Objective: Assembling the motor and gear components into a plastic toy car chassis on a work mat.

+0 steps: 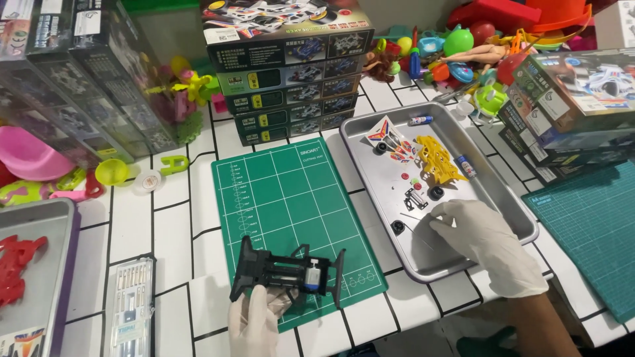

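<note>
gloved hands at work over a model car chassis

on a white tiled worktop [165, 238], a person in pale gloves handles the parts of a small model car. the left hand [254, 320] is closed around the black chassis [288, 270], gripping it from below at the near edge of a green cutting mat [291, 198]; a small silver motor [316, 274] sits in the frame. the right hand [486, 241] reaches into a metal tray [509, 198] just to the right of the mat, its fingers [446, 221] bent down onto the tray floor; whether they pinch anything cannot be told. in the tray lie a yellow plastic frame [438, 158], a sticker sheet in red, white and blue [387, 135], several small black wheels [397, 227] and two small batteries [465, 165]. behind the mat stands a stack of kit boxes [291, 79], with more boxes at the left and right edges. bright plastic toys [463, 46] crowd the far right of the worktop. at the near left, a second tray [63, 264] holds red plastic parts [16, 264], and a clear case of small tools [130, 307] lies beside it.
</note>
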